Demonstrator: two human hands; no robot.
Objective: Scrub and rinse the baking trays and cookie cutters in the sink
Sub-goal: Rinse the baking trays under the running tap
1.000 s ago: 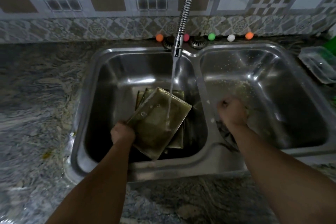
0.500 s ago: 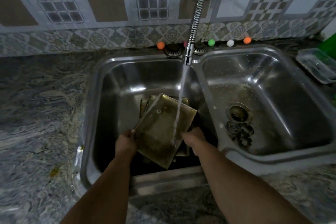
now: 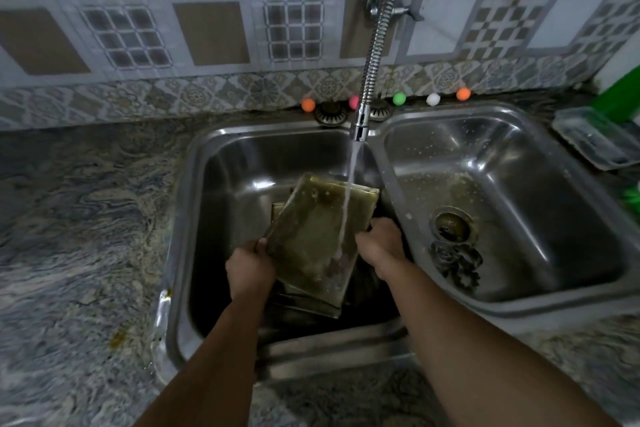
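A person holds a baking tray (image 3: pixel 313 236) tilted under running water (image 3: pixel 349 191) in the left basin of a steel double sink (image 3: pixel 388 184). The left hand (image 3: pixel 250 269) grips the tray's near left edge, fingers curled under it and out of sight. The right hand (image 3: pixel 381 244) closes on the right edge, its fingertips hidden behind the tray, so the exact grip cannot be read. The stream falls from a coiled metal faucet (image 3: pixel 372 55) and strikes the tray's right half, foaming near the lower corner. More trays (image 3: pixel 304 302) lie stacked beneath it on the basin floor; only their edges show, and their number cannot be told in the dim light. In the right basin, several cookie cutters (image 3: pixel 457 262) sit in a heap just beside the drain (image 3: pixel 452 225), their shapes hard to make out. 5 small coloured balls (image 3: pixel 399 98) line the ledge behind the sink, 1 partly covered by the faucet. A clear plastic container (image 3: pixel 595 137) rests on the stone counter (image 3: pixel 79 218) at right, cut by the frame edge.
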